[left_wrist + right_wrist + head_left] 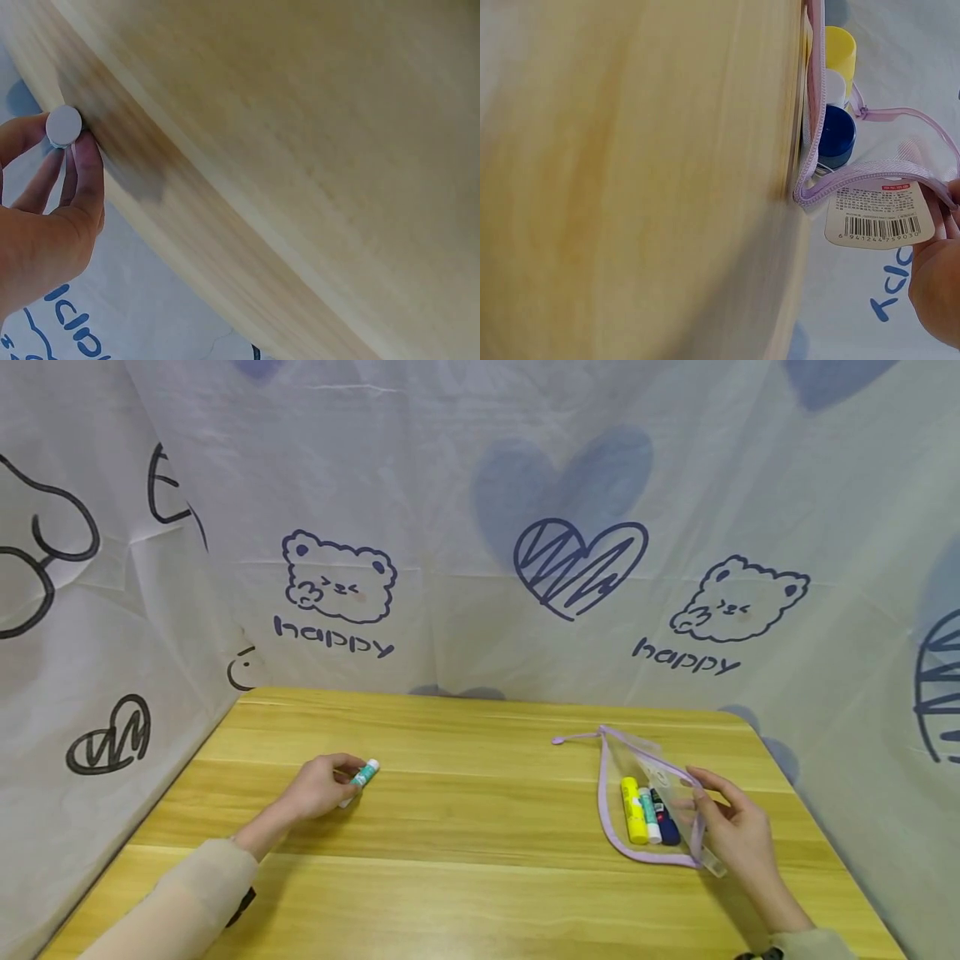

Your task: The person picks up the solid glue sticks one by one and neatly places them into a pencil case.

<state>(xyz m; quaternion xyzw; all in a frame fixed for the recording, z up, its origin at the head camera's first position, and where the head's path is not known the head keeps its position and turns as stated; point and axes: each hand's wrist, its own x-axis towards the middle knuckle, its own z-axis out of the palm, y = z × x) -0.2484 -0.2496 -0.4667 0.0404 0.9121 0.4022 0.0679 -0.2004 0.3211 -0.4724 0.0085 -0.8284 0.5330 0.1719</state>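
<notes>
Between its thumb and fingers my left hand (pixel 321 787) pinches a teal-and-white glue stick (pixel 365 772), tilted over the left part of the table. In the left wrist view the flat white end of the glue stick (pixel 64 125) faces the camera. At the right, my right hand (pixel 738 827) pinches the edge of a clear zip pouch (pixel 611 831) with lilac trim and lifts its upper side. Inside lie a yellow glue stick (pixel 633 810), a teal-and-white one (pixel 649 817) and a dark blue one (pixel 667 827). A barcode tag (pixel 881 214) hangs beside the right fingers.
The wooden table (pixel 450 893) has a pale cloth (pixel 450 485) with bear and heart drawings behind it and at its sides. The pouch's lilac zip pull (pixel 558 741) sticks out leftward at the pouch's far corner.
</notes>
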